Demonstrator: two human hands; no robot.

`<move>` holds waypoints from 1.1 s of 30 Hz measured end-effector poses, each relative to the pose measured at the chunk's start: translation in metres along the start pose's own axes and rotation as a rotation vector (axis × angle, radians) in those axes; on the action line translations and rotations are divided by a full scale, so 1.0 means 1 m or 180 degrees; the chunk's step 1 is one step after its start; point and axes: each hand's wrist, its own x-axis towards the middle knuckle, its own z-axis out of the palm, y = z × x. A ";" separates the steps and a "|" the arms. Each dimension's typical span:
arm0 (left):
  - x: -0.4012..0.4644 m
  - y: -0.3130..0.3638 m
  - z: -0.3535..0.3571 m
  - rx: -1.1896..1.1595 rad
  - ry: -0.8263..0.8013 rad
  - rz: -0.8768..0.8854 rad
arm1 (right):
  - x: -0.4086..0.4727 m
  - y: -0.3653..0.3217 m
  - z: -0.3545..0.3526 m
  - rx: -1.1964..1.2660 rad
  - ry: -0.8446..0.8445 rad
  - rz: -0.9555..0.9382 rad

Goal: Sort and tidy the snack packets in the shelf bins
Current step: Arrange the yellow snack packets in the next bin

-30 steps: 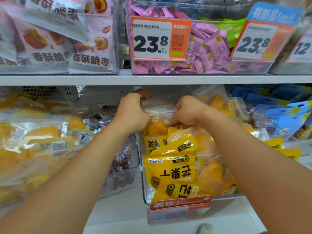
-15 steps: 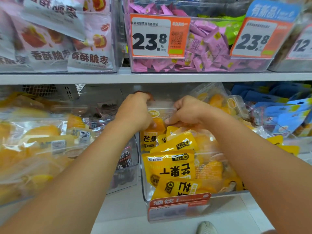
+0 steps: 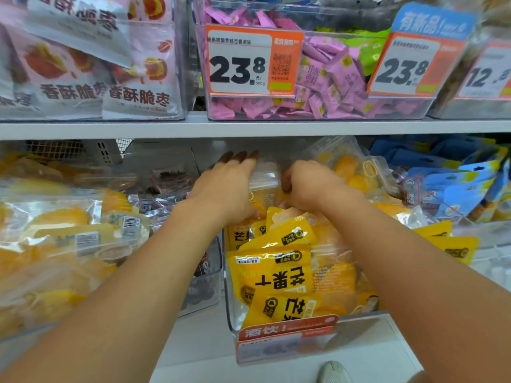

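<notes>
In the clear bin, left hand flat and right hand pinching bracket a mango packet (clear-topped, yellow).

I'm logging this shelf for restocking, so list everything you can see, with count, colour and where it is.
Mango packets: many, yellow, clear centre bin, lower shelf.
Clear packet: one, between both hands.
Fruit bags: several, clear with yellow contents, lower left.
Blue packets: several, lower right.
Pink sweets: many, upper centre bin.
Jujube bags: several, pink and white, upper left.
Price tags: three, orange and white, upper bins.
Left hand: fingers extended against clear packet.
Right hand: curled on clear packet.
</notes>
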 end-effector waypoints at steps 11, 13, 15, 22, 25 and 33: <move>0.005 0.001 -0.001 -0.0147 -0.0110 -0.0370 | -0.003 0.015 -0.009 0.0247 -0.0035 0.0164; 0.006 0.002 0.000 -0.0142 -0.0109 -0.0364 | -0.004 0.019 -0.008 0.0226 0.0148 0.0186; 0.006 0.002 0.000 -0.0067 -0.0089 -0.0267 | -0.006 0.021 -0.007 0.0171 0.0350 0.0189; 0.008 -0.001 0.002 0.0052 -0.0032 -0.0091 | -0.002 0.030 -0.007 0.0096 0.0410 0.0045; 0.009 -0.002 0.002 0.0028 -0.0088 -0.0074 | 0.001 0.030 -0.010 -0.0024 0.0375 0.0037; 0.007 0.000 -0.001 0.0107 -0.0234 0.0009 | 0.009 0.017 -0.008 -0.0273 0.0489 0.0155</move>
